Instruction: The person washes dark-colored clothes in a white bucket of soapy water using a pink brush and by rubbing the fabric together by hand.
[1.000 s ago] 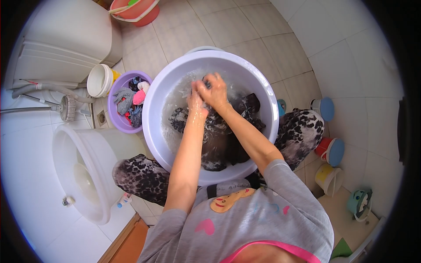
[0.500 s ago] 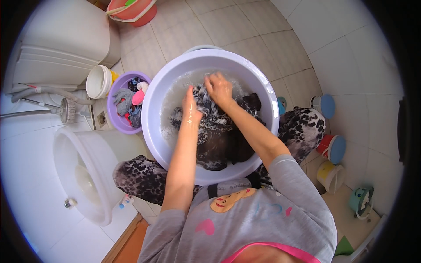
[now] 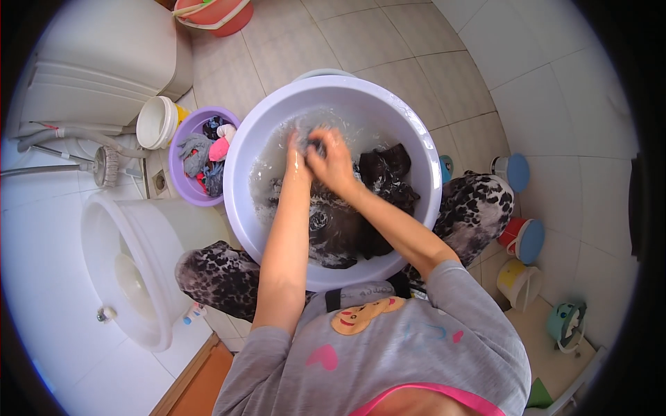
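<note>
A big pale lavender basin point(image 3: 236, 173) stands between my knees, part-filled with cloudy water. Dark clothing point(image 3: 350, 232), black and brown with a white pattern, lies soaked in it. Near the far side of the basin, my right hand point(image 3: 331, 163) is closed on a small bunch of this wet cloth. My left hand point(image 3: 297, 163) presses against the same bunch from the left, its fingers partly blurred. Splashes show around both hands, and the rest of the garment spreads toward me and to the right.
A purple basin point(image 3: 179, 184) of mixed clothes sits to the left, beside white buckets point(image 3: 157, 125). A large white tub point(image 3: 161, 305) is at lower left. Several small pails, one red point(image 3: 512, 229), line the right wall. A red basin point(image 3: 232, 21) stands on the far floor.
My right hand has moved left and closed in on my left hand, bunching cloth between them. The pale patterned cloth that lay under the hands has shifted, and the water splashes more.
</note>
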A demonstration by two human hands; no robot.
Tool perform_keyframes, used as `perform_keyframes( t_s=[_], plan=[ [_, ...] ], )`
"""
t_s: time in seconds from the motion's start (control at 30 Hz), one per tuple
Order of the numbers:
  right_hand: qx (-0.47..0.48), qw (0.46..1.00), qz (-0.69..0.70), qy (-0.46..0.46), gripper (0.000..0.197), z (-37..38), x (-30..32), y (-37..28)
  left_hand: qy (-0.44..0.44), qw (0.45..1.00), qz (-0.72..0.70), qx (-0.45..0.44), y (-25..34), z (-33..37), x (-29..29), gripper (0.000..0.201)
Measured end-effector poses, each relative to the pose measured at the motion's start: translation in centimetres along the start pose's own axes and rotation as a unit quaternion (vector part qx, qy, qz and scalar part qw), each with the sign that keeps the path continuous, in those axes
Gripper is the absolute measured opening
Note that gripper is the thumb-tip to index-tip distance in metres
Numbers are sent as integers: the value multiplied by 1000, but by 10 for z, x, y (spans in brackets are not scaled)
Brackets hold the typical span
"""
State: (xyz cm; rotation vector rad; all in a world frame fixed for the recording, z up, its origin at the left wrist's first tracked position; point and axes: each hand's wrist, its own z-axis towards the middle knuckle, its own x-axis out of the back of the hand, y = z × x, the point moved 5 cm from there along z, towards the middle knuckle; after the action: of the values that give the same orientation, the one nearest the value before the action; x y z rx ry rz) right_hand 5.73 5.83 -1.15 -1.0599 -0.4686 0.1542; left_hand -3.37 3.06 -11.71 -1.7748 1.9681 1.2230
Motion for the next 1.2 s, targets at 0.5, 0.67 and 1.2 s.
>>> perform_keyframes(
  t_s=[0.5, 0.67, 1.2],
  plan=[
    [-4, 985, -174, 12, 11, 25, 17, 62, 151, 984, 85, 33, -17, -18, -25, 27],
    [1, 964, -260, -50, 19, 11, 18, 66, 191, 789, 467, -350, 20, -25, 2, 33],
    [49, 994, -100, 8, 14, 17, 9, 28, -51, 999, 3, 5, -24, -8, -30, 43]
  ],
)
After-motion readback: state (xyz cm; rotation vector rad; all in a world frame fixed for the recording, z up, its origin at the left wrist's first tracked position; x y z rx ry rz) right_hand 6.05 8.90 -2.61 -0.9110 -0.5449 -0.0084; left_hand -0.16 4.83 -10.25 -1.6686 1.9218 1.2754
